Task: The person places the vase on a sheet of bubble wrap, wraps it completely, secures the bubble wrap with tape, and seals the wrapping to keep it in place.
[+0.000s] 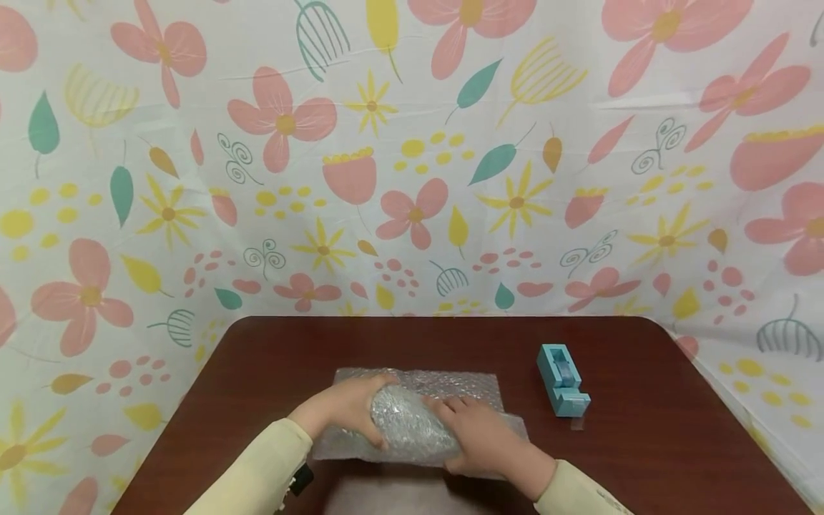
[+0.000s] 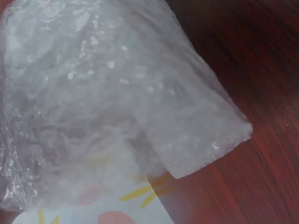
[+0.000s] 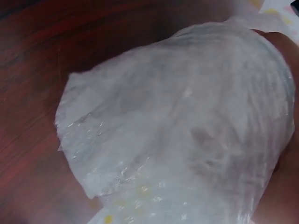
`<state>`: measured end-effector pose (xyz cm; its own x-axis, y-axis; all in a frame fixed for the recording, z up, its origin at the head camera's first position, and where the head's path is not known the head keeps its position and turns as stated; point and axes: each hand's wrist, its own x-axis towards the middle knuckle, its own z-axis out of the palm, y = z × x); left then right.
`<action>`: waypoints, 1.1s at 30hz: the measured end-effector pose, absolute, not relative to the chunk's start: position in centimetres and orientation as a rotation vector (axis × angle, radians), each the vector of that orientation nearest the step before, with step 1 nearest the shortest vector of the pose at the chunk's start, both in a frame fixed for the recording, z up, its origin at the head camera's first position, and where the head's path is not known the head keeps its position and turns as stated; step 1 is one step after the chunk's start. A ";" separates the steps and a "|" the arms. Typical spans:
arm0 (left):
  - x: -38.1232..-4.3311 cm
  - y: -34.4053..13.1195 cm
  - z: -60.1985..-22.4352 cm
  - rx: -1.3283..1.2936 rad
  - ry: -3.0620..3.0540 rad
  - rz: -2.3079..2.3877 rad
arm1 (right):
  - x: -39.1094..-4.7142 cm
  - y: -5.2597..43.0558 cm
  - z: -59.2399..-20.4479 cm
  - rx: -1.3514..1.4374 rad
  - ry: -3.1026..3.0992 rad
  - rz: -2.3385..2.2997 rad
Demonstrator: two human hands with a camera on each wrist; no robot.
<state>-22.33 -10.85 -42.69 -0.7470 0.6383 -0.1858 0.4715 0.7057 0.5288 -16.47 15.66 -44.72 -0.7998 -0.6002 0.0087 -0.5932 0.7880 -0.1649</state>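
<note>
A bundle of clear bubble wrap (image 1: 412,428) lies on the dark table, rolled into a rounded shape; what is inside it is hidden. My left hand (image 1: 347,406) grips its left end, thumb in front and fingers over the top. On the right part, my right hand (image 1: 486,435) holds the wrap with fingers over it and thumb at the near side. Flat wrap spreads out behind the roll and past both ends. The left wrist view shows a loose flap of the wrap (image 2: 196,135), and in the right wrist view the wrap's end (image 3: 93,135) looks creased and open-edged.
A light blue tape dispenser (image 1: 561,380) stands to the right of the wrap, a short strip of tape (image 1: 577,423) hanging from its front. The reddish-brown table (image 1: 676,429) has rounded far corners. Behind it hangs a flower-patterned cloth (image 1: 412,157).
</note>
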 end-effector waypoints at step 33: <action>-24.5 -11.9 -42.7 0.553 2.517 0.776 | -20.7 16.3 -43.6 -0.754 2.568 -0.680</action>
